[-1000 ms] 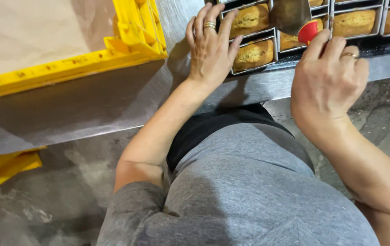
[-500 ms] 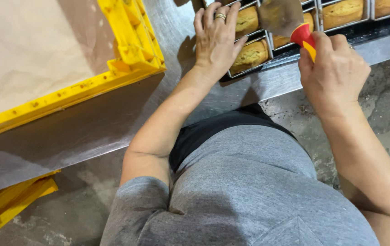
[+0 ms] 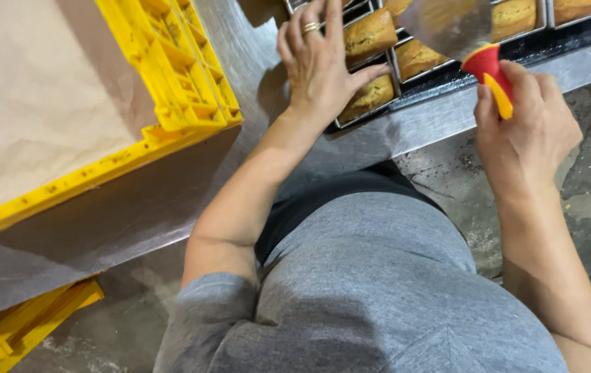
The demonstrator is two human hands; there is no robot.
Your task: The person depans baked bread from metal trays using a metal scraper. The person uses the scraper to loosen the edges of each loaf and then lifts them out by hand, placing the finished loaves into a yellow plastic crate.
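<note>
Centrally, at the near edge of the stainless-steel table (image 3: 392, 138): a strapped set of small loaf tins (image 3: 406, 86), each with a golden-brown baked loaf.

Left hand (image 3: 320, 65): released and spread flat, palm down, ring on one finger; fingers reaching over the tins, thumb laid across the nearest loaf (image 3: 368, 97) at the set's near-left corner. Pressing or merely resting: cannot tell.

Right hand (image 3: 530, 124): clenched around the red-and-yellow handle (image 3: 489, 76) of a scraper (image 3: 447, 24); broad metal blade raised and tilted above the tins, just right of the left hand, touching no loaf (blade partly blurred).

Step in hand, as judged: steadying the tin set with one hand while bringing the blade to a loaf; no loaf visibly lifted out.

Next move, as judged: calling for the blade edge lowered between loaf and tin wall, kept flat against the metal so as not to cut the crust, with the thumb clear of the blade's path.

Left half of the table: a yellow plastic crate (image 3: 185, 90) lined with brown paper (image 3: 33, 103), no loaves visible inside. Below the table's near-left edge: part of a second yellow crate (image 3: 26, 324). Foreground: grey shirt (image 3: 378, 290) of the person, above a stained concrete floor (image 3: 585, 179).
</note>
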